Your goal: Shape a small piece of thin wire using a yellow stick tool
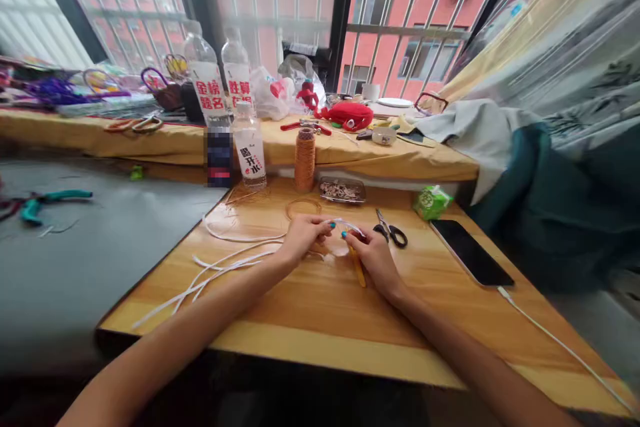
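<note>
Over the middle of the wooden table, my left hand (303,239) pinches a white cord (346,221) between thumb and fingertips. My right hand (376,259) grips the same cord a little to the right, so a short arched piece spans the two hands. Under the right palm shows a yellow-orange stick-like handle (359,269); whether the hand holds it or it lies on the table, I cannot tell. Several loose white cords (220,271) trail leftward from beside my left hand. Black-handled scissors (397,235) lie just beyond my right hand.
An orange thread cone (305,163) and a clear box of small pieces (343,191) stand behind my hands. Rightward are a green packet (431,203) and a phone (472,251) with a white cable (560,341). Bottles (250,155) stand back left; teal pliers (55,199) lie far left.
</note>
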Action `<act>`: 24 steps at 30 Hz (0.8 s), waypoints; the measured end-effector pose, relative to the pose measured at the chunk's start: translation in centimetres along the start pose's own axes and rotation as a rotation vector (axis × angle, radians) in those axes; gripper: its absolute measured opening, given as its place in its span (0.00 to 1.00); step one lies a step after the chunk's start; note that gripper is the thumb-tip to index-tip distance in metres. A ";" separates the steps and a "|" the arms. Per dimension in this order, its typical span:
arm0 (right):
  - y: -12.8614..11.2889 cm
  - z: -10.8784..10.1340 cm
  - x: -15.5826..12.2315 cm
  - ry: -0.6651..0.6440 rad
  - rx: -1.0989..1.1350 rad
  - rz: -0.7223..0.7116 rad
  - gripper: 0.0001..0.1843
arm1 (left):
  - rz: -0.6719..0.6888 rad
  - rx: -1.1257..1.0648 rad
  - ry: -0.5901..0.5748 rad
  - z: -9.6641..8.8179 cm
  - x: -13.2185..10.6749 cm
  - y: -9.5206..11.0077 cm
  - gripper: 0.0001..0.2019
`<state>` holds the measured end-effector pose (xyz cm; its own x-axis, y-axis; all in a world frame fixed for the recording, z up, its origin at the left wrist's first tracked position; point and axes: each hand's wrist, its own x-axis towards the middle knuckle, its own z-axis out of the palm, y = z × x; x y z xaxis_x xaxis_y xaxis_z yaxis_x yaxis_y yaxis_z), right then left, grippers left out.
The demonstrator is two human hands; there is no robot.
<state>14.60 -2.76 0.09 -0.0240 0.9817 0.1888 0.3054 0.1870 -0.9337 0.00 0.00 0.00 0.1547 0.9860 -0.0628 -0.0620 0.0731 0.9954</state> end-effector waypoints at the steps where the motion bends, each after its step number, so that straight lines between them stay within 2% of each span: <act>1: 0.0 0.0 0.0 0.015 0.025 0.006 0.10 | -0.025 -0.053 0.006 0.2 -0.1 0.1 0.09; 5: -0.1 -0.1 0.0 0.073 0.043 -0.033 0.12 | -0.091 -0.164 0.026 0.5 -0.2 0.5 0.10; 7: -0.1 -0.3 0.0 0.100 -0.011 -0.108 0.12 | -0.094 -0.145 0.032 0.4 -0.2 0.6 0.10; 9: -0.2 -0.6 -0.2 0.092 -0.174 -0.298 0.10 | -0.041 -0.038 0.025 0.4 -0.3 0.6 0.09; 13: -0.7 -1.2 -0.5 0.027 -0.598 -0.847 0.08 | 0.169 0.335 -0.030 0.6 -0.9 0.8 0.09; 16: -1.0 -1.6 -0.7 0.054 -0.825 -1.061 0.08 | 0.225 0.507 -0.060 0.9 -1.5 0.9 0.11; 19: -1.3 -1.8 -0.7 0.136 -0.919 -1.108 0.07 | 0.207 0.549 -0.079 1.1 -1.7 1.0 0.11; 24: -1.3 -1.9 -0.3 0.288 -0.864 -0.883 0.09 | 0.183 0.618 -0.112 0.9 -1.5 0.8 0.12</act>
<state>16.00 -3.33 1.85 -0.3620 0.4720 0.8038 0.8133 0.5814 0.0248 0.62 -1.56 0.98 0.2995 0.9502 0.0865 0.4756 -0.2273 0.8498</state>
